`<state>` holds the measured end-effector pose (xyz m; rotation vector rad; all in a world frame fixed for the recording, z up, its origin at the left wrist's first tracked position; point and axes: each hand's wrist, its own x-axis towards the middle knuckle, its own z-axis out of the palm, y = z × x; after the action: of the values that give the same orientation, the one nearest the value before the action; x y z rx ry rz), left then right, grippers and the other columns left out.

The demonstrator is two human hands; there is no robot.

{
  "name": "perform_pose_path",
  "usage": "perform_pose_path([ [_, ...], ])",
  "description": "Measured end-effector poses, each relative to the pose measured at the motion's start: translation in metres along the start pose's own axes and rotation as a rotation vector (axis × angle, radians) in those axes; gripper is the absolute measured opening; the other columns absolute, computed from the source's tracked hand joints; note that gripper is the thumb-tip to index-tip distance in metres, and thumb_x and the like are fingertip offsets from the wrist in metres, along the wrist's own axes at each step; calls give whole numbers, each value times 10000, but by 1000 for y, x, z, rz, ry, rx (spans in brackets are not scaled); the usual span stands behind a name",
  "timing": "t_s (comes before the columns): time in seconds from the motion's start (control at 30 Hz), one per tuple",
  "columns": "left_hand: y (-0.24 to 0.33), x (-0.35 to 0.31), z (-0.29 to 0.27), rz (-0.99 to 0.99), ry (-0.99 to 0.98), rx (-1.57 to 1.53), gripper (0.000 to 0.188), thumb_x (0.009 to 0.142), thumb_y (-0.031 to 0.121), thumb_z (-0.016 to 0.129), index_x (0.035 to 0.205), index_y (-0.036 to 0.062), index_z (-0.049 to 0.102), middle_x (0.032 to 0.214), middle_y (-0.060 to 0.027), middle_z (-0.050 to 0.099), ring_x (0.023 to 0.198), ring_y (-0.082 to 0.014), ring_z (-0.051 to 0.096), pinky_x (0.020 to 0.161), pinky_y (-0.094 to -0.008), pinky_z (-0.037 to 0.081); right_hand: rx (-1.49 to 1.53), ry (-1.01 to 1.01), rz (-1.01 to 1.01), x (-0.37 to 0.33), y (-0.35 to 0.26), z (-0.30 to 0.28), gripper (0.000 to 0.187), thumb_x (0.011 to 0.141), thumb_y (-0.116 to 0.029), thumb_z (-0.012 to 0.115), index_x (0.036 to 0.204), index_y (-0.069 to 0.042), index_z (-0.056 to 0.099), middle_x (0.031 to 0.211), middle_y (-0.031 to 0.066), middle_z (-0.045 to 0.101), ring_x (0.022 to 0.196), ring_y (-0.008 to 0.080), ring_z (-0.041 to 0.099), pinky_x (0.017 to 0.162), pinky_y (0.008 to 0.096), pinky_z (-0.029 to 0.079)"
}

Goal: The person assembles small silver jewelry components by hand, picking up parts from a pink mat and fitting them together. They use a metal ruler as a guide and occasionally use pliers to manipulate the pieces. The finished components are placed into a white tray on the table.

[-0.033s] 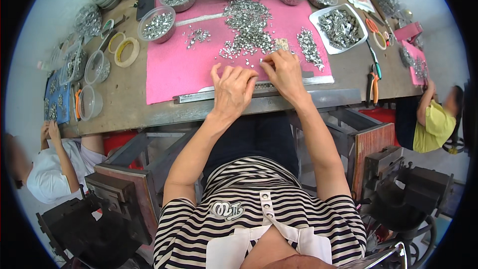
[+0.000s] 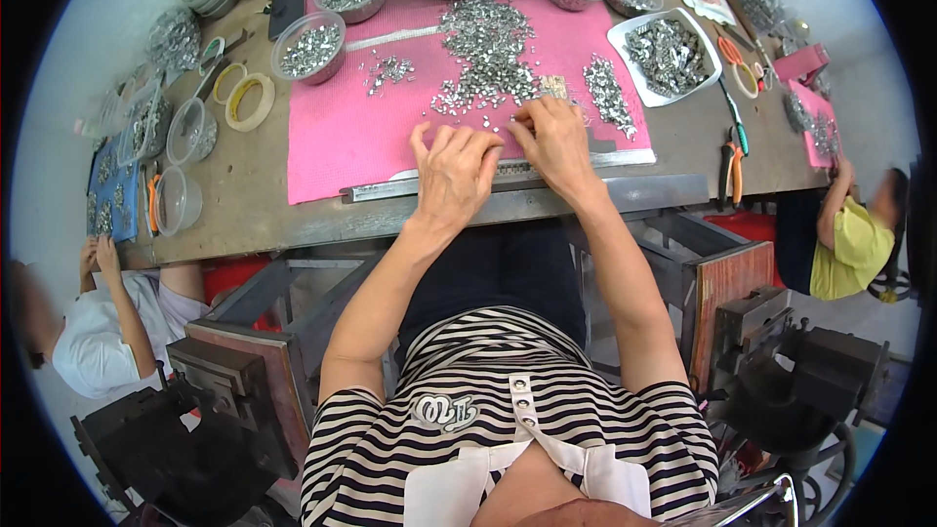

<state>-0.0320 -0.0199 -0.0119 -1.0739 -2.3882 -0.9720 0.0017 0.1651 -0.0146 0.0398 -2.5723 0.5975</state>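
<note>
A narrow metal rail (image 2: 390, 189) lies along the near edge of a pink mat (image 2: 337, 141). My left hand (image 2: 456, 173) bends over it, fingers curled and thumb drawn in toward the index finger; anything in that pinch is hidden. Just to the right, my right hand (image 2: 552, 141) has thumb and index finger pinched above the mat, close to the left fingertips. What it pinches is too small to make out. Beyond both hands spreads a heap of small shiny metal pieces (image 2: 485, 49), with a few loose bits near my fingertips.
Tubs of metal pieces, such as a round tub (image 2: 309, 47) and a white square dish (image 2: 666, 57), ring the mat. Tape rolls (image 2: 250, 102) lie left, orange-handled pliers (image 2: 730, 168) right. People work at both sides, one in a yellow shirt (image 2: 851, 249).
My right fingertips have shifted very slightly toward the rail. Everything else looks the same.
</note>
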Motion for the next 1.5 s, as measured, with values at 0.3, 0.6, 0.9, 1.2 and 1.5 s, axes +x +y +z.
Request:
perform_pose_path([
  [0.3, -19, 21, 16, 0, -46, 88, 78, 883, 181, 760, 942, 129, 758, 867, -20, 671, 907, -234, 607, 1038, -534, 330, 62, -7, -52, 4, 6, -6, 98, 869, -92, 745, 899, -49, 663, 831, 87, 645, 819, 290, 630, 783, 418, 427],
  [0.6, -22, 21, 18, -21, -77, 75, 83, 874, 189, 768, 929, 130, 751, 870, -8, 684, 921, -227, 610, 1044, -529, 321, 184, -99, -30, -38, -6, -51, 120, 846, -73, 781, 895, -53, 673, 867, 72, 633, 844, 270, 606, 793, 401, 426],
  [0.9, -21, 21, 15, -27, -63, 85, 85, 873, 180, 772, 934, 127, 747, 870, -3, 682, 909, -224, 615, 1053, -550, 316, 161, -63, -95, -44, -10, -48, 109, 841, -64, 791, 911, -55, 709, 910, 57, 639, 889, 255, 594, 800, 392, 432],
  [1.2, 4, 15, 4, 51, -67, -42, 79, 858, 147, 772, 924, 117, 742, 866, -12, 663, 895, -218, 618, 1064, -546, 326, 349, 180, 184, -56, 2, -32, 73, 889, -15, 743, 956, -24, 716, 867, 88, 687, 803, 259, 643, 764, 363, 482],
  [1.5, 31, 2, 24, 118, -34, -119, 127, 825, 133, 782, 927, 99, 713, 897, -29, 653, 903, -227, 619, 1046, -506, 361, 422, 228, 238, -59, 0, -30, 64, 893, -2, 730, 950, -4, 701, 864, 96, 690, 794, 249, 649, 760, 354, 498],
])
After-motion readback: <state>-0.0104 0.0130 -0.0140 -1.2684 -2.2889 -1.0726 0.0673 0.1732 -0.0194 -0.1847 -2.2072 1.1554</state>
